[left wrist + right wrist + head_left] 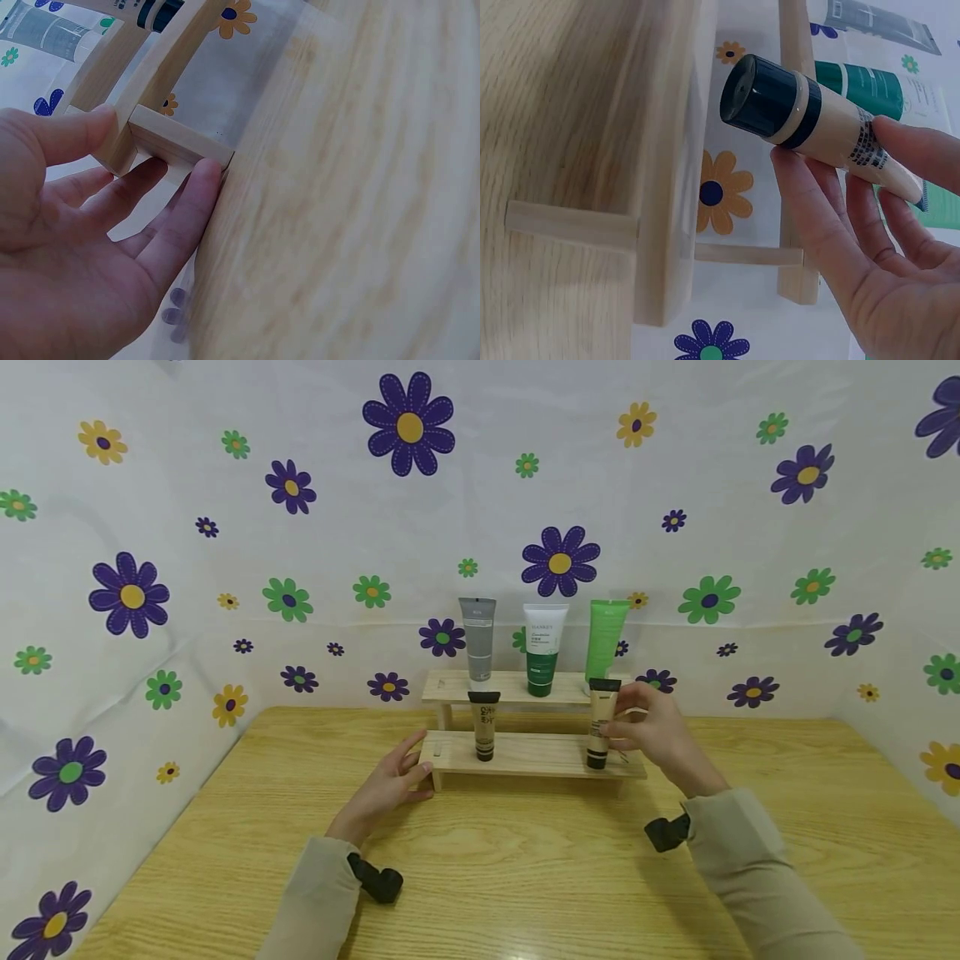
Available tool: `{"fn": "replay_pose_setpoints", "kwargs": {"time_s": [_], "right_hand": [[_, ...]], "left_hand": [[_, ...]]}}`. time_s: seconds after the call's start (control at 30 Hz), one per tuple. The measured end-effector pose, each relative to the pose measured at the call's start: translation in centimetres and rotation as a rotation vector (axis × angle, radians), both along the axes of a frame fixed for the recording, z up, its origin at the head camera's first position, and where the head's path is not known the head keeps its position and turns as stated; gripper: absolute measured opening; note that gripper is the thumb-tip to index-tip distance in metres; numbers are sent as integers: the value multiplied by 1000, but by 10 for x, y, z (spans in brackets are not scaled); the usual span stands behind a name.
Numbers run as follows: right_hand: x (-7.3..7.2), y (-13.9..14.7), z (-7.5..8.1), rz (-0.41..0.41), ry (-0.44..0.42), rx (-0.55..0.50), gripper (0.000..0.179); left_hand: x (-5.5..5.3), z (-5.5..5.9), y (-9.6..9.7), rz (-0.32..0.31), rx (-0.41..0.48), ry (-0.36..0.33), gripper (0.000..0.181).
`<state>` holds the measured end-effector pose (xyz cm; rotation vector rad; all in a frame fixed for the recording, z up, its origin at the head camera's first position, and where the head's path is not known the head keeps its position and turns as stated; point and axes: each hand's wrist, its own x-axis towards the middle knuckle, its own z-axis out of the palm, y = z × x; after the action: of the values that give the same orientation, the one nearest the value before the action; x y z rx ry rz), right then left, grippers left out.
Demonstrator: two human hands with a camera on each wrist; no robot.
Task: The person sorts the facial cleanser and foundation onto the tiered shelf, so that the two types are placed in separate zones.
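Note:
My right hand (656,731) pinches a small beige tube (832,120) with a black cap, between the thumb and fingers. It stands cap down at the right end of the lower step of a wooden two-step rack (540,752); in the right wrist view it looks tilted and a little apart from the board. My left hand (386,789) holds the left end of that lower step, thumb on the board and fingers against its leg (180,139). Another small beige tube (485,731) with a black cap stands toward the left on the lower step.
Along the upper step stand a grey tube (478,643), a white and green tube (542,652) and a bright green tube (606,639). Behind the wooden table (480,877) hangs a white flowered cloth (315,560), which also runs along both sides.

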<state>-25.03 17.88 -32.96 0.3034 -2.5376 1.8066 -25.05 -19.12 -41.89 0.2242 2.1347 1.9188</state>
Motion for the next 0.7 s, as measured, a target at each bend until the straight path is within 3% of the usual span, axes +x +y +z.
{"fn": "replay_pose_setpoints", "kwargs": {"time_s": [0.47, 0.7], "right_hand": [[-2, -19, -10, -56, 87, 79, 41], [-2, -27, -14, -62, 173, 122, 39]], "left_hand": [[-1, -1, 0, 3, 2, 0, 64], [-1, -1, 0, 7, 1, -2, 64]]}}
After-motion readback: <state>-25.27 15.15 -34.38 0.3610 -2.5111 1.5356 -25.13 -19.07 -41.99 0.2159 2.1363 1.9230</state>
